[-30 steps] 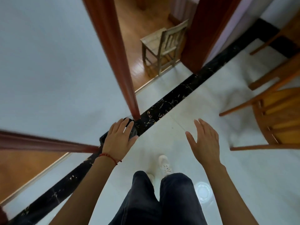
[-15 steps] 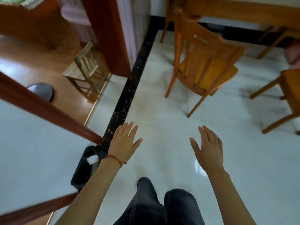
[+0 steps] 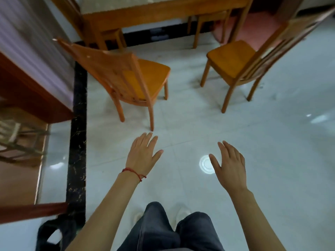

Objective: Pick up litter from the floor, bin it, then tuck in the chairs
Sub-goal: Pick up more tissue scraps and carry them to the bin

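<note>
Chairs stand pulled out from the desk [image 3: 163, 13] on the pale tiled floor [image 3: 272, 160]: the left chair [image 3: 130, 77] sits angled with its back toward the camera, near the black marble strip [image 3: 78, 142] along the floor, and the right chair [image 3: 241, 64] stands well apart from it, its seat facing the desk's far leg. Neither is tucked under the desk. Both hands are held out low in front of the body, palms down, above the floor and touching nothing. The left hand [image 3: 143, 154], with a red string bracelet [image 3: 135, 173] on its wrist, has a loose, spread grip with the fingers extended; its fingertips lie just short of the left chair's nearest leg in the picture. The right hand [image 3: 229, 165] is likewise spread wide and empty, partly covering a round light reflection [image 3: 204, 163] on the tile. A black bin [image 3: 54, 234] shows at the lower left edge, beside the strip, with something white inside. Dark trousers [image 3: 172, 230] and pale shoes show below.
</note>
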`<state>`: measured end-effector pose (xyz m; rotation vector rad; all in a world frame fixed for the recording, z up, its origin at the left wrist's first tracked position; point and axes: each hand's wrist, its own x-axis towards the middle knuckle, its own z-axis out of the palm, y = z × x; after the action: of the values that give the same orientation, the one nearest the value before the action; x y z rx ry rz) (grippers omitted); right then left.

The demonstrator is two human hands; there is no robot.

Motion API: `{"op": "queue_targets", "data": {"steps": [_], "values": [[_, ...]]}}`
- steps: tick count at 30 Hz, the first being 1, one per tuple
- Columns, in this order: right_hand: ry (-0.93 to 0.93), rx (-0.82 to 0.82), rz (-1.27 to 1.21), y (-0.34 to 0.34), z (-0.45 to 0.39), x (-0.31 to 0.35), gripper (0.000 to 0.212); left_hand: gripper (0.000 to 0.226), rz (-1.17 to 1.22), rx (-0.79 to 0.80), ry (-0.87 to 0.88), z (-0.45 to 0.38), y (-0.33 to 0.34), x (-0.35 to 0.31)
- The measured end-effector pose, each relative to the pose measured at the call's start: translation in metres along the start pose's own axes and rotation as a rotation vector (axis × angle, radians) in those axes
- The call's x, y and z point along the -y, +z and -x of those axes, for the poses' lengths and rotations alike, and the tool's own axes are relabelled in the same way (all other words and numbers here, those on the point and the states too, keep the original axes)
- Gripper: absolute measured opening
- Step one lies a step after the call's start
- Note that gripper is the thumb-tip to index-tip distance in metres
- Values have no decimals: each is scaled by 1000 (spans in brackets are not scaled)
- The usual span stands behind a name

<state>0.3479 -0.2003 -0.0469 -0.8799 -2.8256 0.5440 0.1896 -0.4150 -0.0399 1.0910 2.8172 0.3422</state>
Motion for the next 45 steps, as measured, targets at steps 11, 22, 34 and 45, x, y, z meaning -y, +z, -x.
{"op": "queue_targets", "data": {"steps": [11,22,34,45], "values": [[413,-162,21,-53,-23,-130,65,58,-22,46,441,-160,36,-134],[708,-273,55,-80,-102,-205,52,49,9,69,773,-333,56,-236],[863,-332,38,-131,-192,-355,53,45,16,137,909,-479,113,-394],[758,-287,14,-227,-303,-540,54,58,7,194,789,-598,139,-556]]}}
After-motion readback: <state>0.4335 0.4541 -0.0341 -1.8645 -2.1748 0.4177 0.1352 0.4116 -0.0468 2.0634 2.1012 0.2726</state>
